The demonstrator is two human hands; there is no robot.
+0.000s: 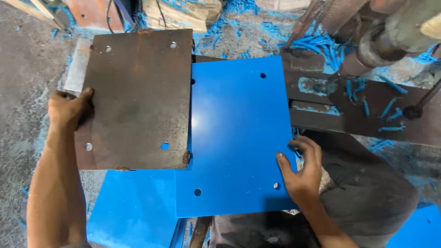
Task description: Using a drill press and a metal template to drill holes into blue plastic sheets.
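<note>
1. A rusty steel plate (138, 98) with a hole near each corner is gripped at its left edge by the left hand (69, 110), fingers closed over the edge.
2. A blue sheet (236, 138), drilled with matching holes, lies just right of the plate; its left edge is overlapped by the plate.
3. The sheet's right edge is held by the right hand (301, 172), thumb on top and fingers curled around the rim.
4. Another blue sheet (133, 211) is seen lower, under both.
5. A dark steel machine bed (363, 110) is crossed by the sheet at upper right; blue shavings (321, 46) are strewn over it.
6. Grey concrete floor (23, 69) is seen at left, and a sack (181, 14) at the top, contents hidden.
</note>
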